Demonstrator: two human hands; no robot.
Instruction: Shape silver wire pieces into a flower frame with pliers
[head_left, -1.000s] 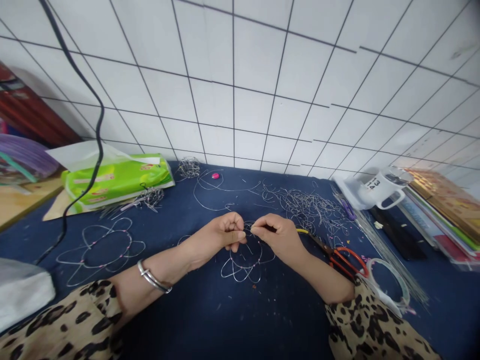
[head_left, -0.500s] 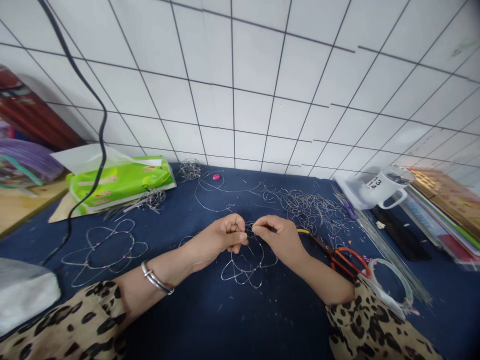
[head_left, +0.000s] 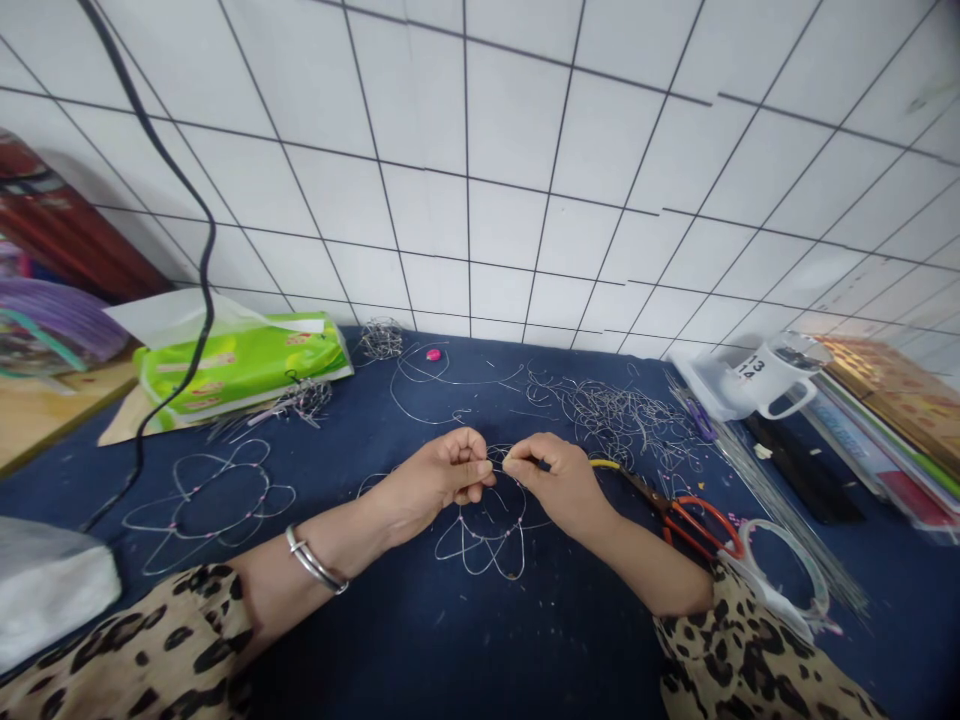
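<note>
Thin silvery wire bent into a flower shape (head_left: 481, 572), with small pink beads along its ring, hangs between my hands over the dark blue cloth. My left hand (head_left: 450, 470) pinches the top of the ring with thumb and forefinger. Close beside it, my right hand (head_left: 553, 478) pinches the same wire flower, its fingertips almost touching the left ones. The exact spot under the fingertips is hidden. A second, larger wire flower (head_left: 178, 500) with pink beads lies flat to the left of my left forearm.
Scissors with orange handles (head_left: 701, 525) lie by my right forearm. Behind them is a tangle of wire scraps (head_left: 622, 410). A green tissue pack (head_left: 255, 365) sits back left under a black cable (head_left: 204, 270). A white mug (head_left: 776, 375) and straight wires (head_left: 795, 530) are at right.
The lower petals of the wire flower have swung slightly to the left and turned. Both hands keep their pinch in nearly the same place.
</note>
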